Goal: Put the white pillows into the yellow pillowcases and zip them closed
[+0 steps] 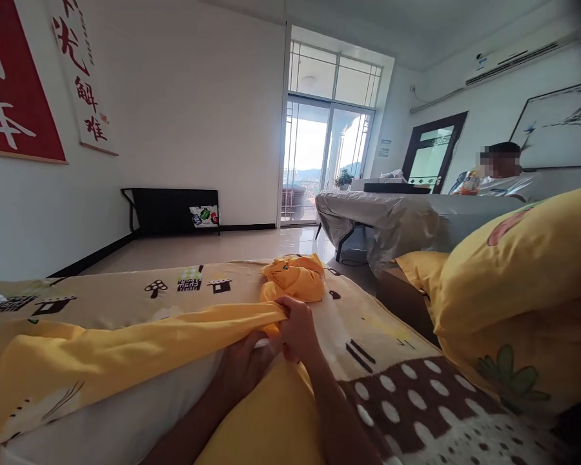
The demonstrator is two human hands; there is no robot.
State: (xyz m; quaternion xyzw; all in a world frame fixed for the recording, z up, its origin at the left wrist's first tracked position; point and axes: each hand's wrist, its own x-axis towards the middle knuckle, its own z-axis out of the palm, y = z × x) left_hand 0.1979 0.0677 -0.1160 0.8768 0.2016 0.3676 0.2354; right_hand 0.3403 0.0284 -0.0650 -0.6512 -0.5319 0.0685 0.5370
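The edge of the yellow cover (126,342) is pinched tight in the right hand (297,330), with the fingers closed over a fold of it. From the grip, the cover runs long and flat away to the left like a wide band, and its far end goes out of the picture.

The left hand (244,365) is just beside the right hand, a little lower and nearer to the body, tucked under the cover's edge. Its fingers are curled in next to a bit of the white pillow (116,420). It cannot be told if anything is squeezed in them, as they are in shadow.

The white pillow lies under the cover, to the left of the grip and below it, and is partly wrapped. Both hands are at the same end of the cover, with the right hand on top.

Just past the grip, away from the body, a bunched yellow cloth (295,274) is seen. Everything is rested on a patterned bed sheet (407,387). Well to the right of the grip, a big yellow pillow (513,271) is seen. Far behind, a person (501,171) is seated by a covered table (401,219).
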